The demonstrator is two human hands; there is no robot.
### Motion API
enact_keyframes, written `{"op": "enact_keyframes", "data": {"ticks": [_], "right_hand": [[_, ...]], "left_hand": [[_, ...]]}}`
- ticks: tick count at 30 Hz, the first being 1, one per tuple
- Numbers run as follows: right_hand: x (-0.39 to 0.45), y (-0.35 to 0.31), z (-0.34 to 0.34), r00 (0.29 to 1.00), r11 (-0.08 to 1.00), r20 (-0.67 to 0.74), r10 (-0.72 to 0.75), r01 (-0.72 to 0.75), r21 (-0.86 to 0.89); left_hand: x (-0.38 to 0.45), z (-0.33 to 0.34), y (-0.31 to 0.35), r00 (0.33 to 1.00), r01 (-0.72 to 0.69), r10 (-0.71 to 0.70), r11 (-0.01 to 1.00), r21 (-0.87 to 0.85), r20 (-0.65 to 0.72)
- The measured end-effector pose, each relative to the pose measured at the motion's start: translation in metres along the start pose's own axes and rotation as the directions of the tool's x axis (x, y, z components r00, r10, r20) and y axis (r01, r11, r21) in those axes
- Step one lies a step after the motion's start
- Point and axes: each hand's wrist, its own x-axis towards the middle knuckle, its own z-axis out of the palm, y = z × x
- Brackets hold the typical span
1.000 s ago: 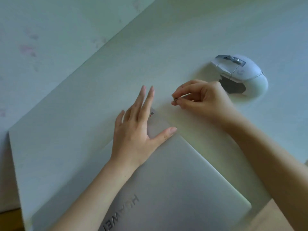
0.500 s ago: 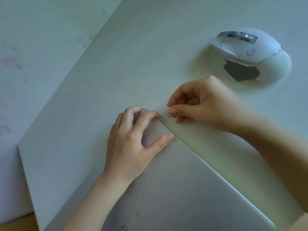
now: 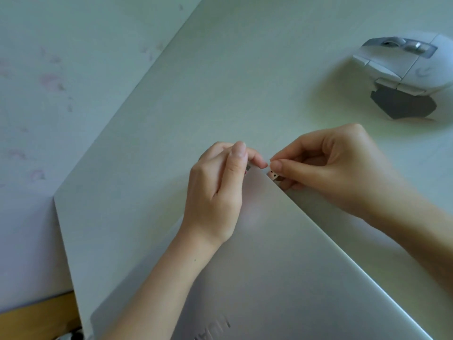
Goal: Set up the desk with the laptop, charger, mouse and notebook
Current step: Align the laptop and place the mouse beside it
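A closed silver laptop lies on the white desk, its far corner pointing up the middle of the view. My left hand grips that far corner, thumb on the lid and fingers curled over the edge. My right hand pinches a small metal USB receiver right against the laptop's right edge near the same corner. A white mouse with a grey thumb patch rests at the upper right, apart from both hands.
A pale wall with faint pink marks runs along the desk's left edge. A strip of wooden floor shows at the bottom left, below the desk's corner.
The view has closed in on the laptop's corner. My left hand went from lying flat to gripping the corner. My right hand brought the small receiver down to the laptop's right edge.
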Motion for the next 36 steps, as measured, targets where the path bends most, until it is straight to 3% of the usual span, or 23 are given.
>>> {"op": "enact_keyframes", "data": {"ticks": [3,6,10,12,14,18,26,31,36], "right_hand": [[-0.003,0.000,0.001,0.999,1.000,0.032,-0.006,0.006,0.016],[-0.004,0.005,0.006,0.999,0.991,0.014,-0.047,0.048,-0.121],[-0.013,0.008,0.013,0.962,0.875,0.087,-0.260,0.273,-0.399],[-0.020,0.008,0.015,0.938,0.831,0.155,-0.311,0.348,-0.434],[-0.023,0.010,0.015,0.943,0.821,0.173,-0.285,0.333,-0.464],[-0.027,0.015,0.015,0.957,0.809,0.222,-0.186,0.277,-0.519],[-0.039,0.024,0.029,0.949,0.813,0.216,-0.230,0.309,-0.494],[-0.051,0.022,0.032,0.938,0.532,0.166,-0.303,0.311,-0.787],[-0.056,0.009,0.010,0.924,0.250,0.144,-0.355,0.242,-0.938]], "left_hand": [[0.001,-0.003,0.000,1.000,-0.001,0.001,1.000,0.020,-0.018],[0.002,-0.002,-0.001,1.000,0.004,-0.003,0.999,0.047,-0.023],[-0.001,0.002,-0.006,1.000,-0.010,0.014,0.985,0.171,-0.024],[-0.008,0.001,-0.007,0.997,-0.053,0.069,0.957,0.287,-0.045],[-0.020,-0.001,-0.008,0.993,-0.093,0.111,0.921,0.379,-0.027],[-0.045,0.002,-0.011,0.983,-0.167,0.091,0.792,0.587,0.157],[-0.046,0.006,-0.014,0.976,-0.173,0.048,0.764,0.622,0.212],[-0.047,0.007,-0.015,0.980,-0.173,0.073,0.777,0.605,0.186],[-0.052,0.011,-0.015,0.988,-0.126,0.045,0.779,0.614,0.146]]}}
